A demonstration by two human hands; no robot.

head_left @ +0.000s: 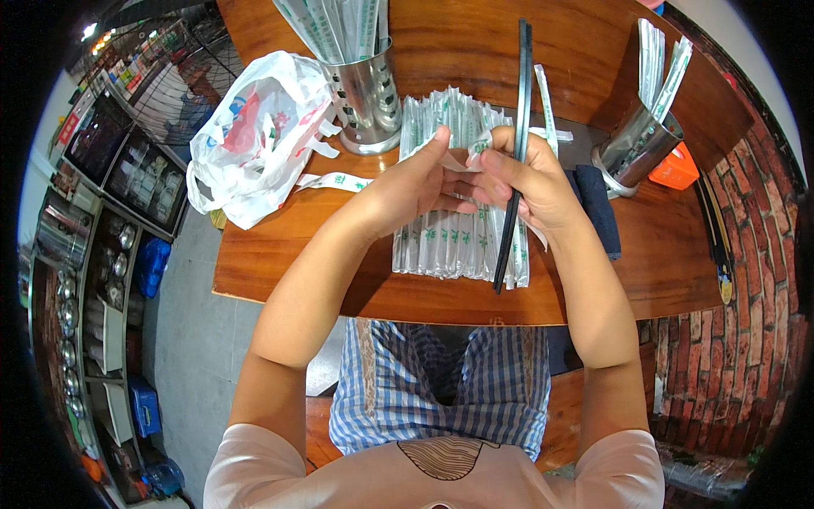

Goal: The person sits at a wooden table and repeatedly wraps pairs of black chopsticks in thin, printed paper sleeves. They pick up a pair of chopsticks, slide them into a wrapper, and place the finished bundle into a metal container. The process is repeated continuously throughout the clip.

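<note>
My right hand (538, 174) is closed round a pair of black chopsticks (520, 127), which stand nearly upright and tilt slightly. A thin white paper wrapper (462, 159) with green print stretches between its fingers and my left hand (415, 187). The left thumb points up against the wrapper, with the other fingers reaching toward the right hand. Both hands are above a wide row of white paper-wrapped chopsticks (449, 246) laid side by side on the wooden table (280, 263). The wrapper's far end is partly hidden by the fingers.
A white plastic bag (254, 144) and a perforated metal holder (366, 106) of wrapped chopsticks stand at the left. Another metal holder (636, 148) is at the right, beside an orange box (676, 167) and dark folded cloth (598, 212). A loose wrapper (335, 181) lies near the bag.
</note>
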